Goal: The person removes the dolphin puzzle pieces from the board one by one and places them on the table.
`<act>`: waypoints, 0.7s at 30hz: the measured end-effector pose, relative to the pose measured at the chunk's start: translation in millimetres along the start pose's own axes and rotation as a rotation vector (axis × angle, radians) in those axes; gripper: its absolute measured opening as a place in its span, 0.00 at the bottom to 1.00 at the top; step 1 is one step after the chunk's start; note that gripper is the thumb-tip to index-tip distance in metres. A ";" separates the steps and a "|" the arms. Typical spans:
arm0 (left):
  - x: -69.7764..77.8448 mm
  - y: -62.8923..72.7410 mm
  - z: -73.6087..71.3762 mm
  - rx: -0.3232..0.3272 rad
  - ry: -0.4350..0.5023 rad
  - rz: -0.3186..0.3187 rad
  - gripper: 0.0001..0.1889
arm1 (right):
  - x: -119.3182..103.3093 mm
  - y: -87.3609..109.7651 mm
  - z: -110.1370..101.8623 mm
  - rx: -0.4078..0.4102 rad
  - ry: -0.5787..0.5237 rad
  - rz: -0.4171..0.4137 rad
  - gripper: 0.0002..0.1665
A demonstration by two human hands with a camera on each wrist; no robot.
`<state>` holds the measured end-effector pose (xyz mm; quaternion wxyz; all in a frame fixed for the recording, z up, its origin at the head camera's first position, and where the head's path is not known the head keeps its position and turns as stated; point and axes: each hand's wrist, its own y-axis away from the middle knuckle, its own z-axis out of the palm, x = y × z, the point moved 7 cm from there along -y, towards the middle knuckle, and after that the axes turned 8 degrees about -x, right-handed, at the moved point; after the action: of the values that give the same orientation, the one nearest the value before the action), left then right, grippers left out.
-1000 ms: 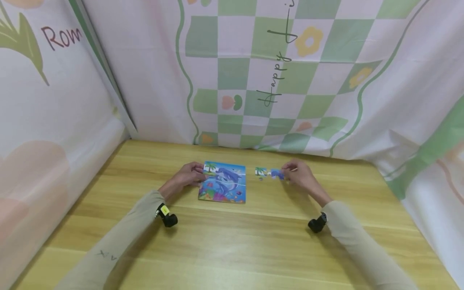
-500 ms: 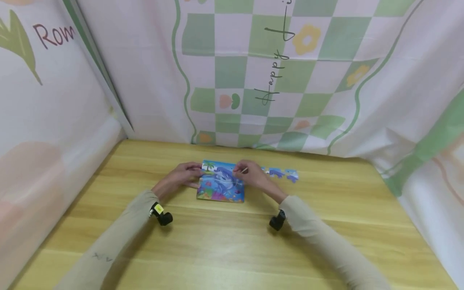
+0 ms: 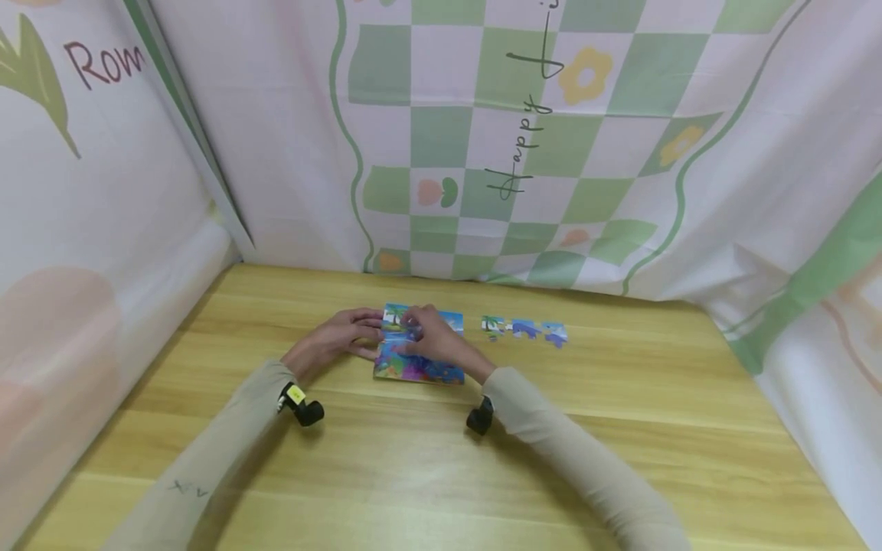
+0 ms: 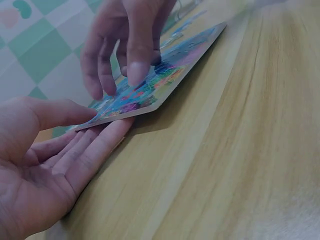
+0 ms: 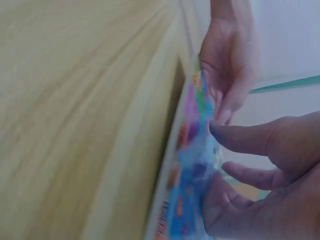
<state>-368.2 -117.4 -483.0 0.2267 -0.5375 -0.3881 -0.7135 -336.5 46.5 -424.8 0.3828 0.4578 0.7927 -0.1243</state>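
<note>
The left hand (image 3: 338,337) pinches the picture board (image 3: 416,369) (thumb on top); the right hand (image 3: 436,337) spreads over it; puzzle pieces (image 3: 525,329) nearby.

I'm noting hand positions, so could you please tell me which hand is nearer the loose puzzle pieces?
Right. The right hand is over the puzzle board, to the left of the loose puzzle pieces; the left hand grips the board's left edge, farther from them.

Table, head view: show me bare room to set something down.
Free: the table between the sleeves, nearer the person than the puzzle board; also from the loose pieces to the right-hand curtain. Crowded: the puzzle board, left hand gripping, right hand over it.
</note>
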 end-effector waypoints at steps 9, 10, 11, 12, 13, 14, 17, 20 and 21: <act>7.0 4.2 5.5 -0.064 -0.038 0.044 0.29 | 1.3 -5.5 5.4 0.036 0.013 0.047 0.26; 7.7 4.6 6.2 -0.070 -0.044 0.050 0.29 | 1.3 -5.8 5.3 0.038 0.013 0.053 0.25; 8.0 4.9 6.4 -0.070 -0.047 0.050 0.29 | 0.9 -6.0 5.3 0.041 0.014 0.055 0.25; 7.8 4.8 6.3 -0.072 -0.048 0.050 0.29 | 0.6 -6.3 5.4 0.042 0.017 0.057 0.24; 7.4 4.7 6.0 -0.072 -0.051 0.046 0.29 | 0.1 -6.5 5.3 0.044 0.017 0.059 0.24; 7.0 4.7 5.9 -0.075 -0.047 0.047 0.29 | 0.1 -6.9 5.3 0.047 0.017 0.062 0.24; 6.3 5.2 5.3 -0.086 -0.041 0.046 0.30 | -0.9 -6.8 5.2 0.054 0.016 0.060 0.23; 6.1 5.0 4.9 -0.096 -0.015 0.042 0.32 | -0.4 -7.6 5.0 0.063 0.013 0.068 0.21; 6.0 4.9 4.8 -0.100 -0.013 0.041 0.32 | -0.1 -8.1 4.9 0.067 0.013 0.070 0.20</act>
<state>-363.7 -116.0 -475.3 0.2115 -0.5607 -0.3423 -0.7237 -340.6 39.3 -429.2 0.3661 0.4988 0.7740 -0.1346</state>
